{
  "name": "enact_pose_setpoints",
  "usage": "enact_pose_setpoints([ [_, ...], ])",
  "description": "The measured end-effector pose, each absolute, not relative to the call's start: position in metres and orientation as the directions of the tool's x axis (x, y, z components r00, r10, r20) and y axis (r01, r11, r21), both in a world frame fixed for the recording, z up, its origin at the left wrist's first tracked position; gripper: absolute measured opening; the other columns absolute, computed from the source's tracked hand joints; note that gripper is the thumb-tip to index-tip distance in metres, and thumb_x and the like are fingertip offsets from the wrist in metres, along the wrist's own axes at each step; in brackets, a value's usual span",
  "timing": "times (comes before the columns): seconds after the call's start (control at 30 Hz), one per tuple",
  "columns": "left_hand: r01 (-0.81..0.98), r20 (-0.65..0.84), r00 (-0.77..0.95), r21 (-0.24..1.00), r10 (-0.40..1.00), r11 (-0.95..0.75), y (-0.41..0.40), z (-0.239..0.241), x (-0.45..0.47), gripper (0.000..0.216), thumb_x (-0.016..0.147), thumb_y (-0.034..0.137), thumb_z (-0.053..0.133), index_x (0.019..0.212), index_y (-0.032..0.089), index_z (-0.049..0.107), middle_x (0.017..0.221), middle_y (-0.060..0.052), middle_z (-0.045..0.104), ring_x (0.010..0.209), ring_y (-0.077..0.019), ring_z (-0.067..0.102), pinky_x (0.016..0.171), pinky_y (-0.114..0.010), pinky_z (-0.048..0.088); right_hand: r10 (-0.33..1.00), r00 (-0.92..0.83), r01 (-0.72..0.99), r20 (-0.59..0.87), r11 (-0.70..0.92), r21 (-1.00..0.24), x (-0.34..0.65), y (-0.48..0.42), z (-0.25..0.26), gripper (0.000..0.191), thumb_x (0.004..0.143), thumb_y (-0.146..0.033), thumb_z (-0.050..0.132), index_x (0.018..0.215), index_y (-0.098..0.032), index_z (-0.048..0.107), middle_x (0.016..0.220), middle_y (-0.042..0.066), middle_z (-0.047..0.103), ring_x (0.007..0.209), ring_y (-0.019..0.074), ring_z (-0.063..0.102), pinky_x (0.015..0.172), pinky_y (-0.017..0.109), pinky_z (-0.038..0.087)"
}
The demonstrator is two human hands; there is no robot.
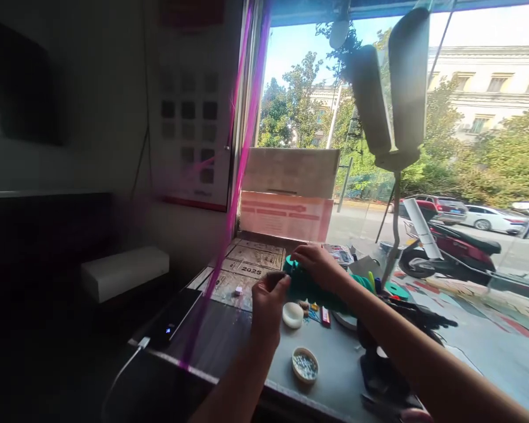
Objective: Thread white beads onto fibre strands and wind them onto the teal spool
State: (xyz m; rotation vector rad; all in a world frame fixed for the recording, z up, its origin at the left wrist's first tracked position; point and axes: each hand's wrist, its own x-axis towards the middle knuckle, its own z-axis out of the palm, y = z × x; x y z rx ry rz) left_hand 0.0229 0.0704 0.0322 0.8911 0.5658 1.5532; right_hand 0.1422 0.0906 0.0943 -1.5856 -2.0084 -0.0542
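Observation:
My left hand (267,302) is raised over the worktop with thumb and fingertips pinched together. Whatever is between them is too small to make out. Just right of it stands a teal-green device (311,291), its kind not clear, partly covered by my right forearm. My right hand (316,263) lies over the top of this device, fingers curled down at its left end. A round white dish (293,315) sits below the hands. Nearer the front edge is a small round bowl (305,365) of tiny shiny pieces.
A printed sheet marked 2025 (252,271) covers the back left of the worktop, with a small pale cube (238,291) on it. A dark phone-like device (168,330) with a white cable (126,367) lies left. Dark equipment (388,364) stands right, below a window.

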Motion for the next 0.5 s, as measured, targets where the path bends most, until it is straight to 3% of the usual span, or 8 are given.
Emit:
enact_pose_setpoints([
  [0.2, -0.623, 0.215, -0.031, 0.76, 0.976, -0.187, 0.069, 0.022, 0.028, 0.015, 0.054, 0.021, 0.071, 0.064, 0.013, 0.063, 0.048, 0.006, 0.052, 0.046, -0.0057, 0.045, 0.05, -0.018, 0.035, 0.792, -0.119, 0.889, 0.598, 0.353, -0.291, 0.137, 0.07, 0.073, 0.028, 0.085, -0.029, 0.039, 0.086, -0.021, 0.066, 0.084, 0.005, 0.064, 0.08, 0.0186, 0.055, 0.072, 0.029, 0.038],
  [0.5, -0.556, 0.207, -0.052, 0.807, 0.977, -0.2, 0.065, 0.018, 0.032, 0.014, 0.058, 0.022, 0.067, 0.066, 0.013, 0.061, 0.051, 0.005, 0.053, 0.049, -0.007, 0.045, 0.051, -0.02, 0.035, 0.799, -0.114, 0.888, 0.59, 0.348, -0.3, 0.135, 0.066, 0.076, 0.027, 0.085, -0.028, 0.039, 0.087, -0.021, 0.065, 0.085, 0.005, 0.063, 0.084, 0.0193, 0.054, 0.075, 0.031, 0.038],
])
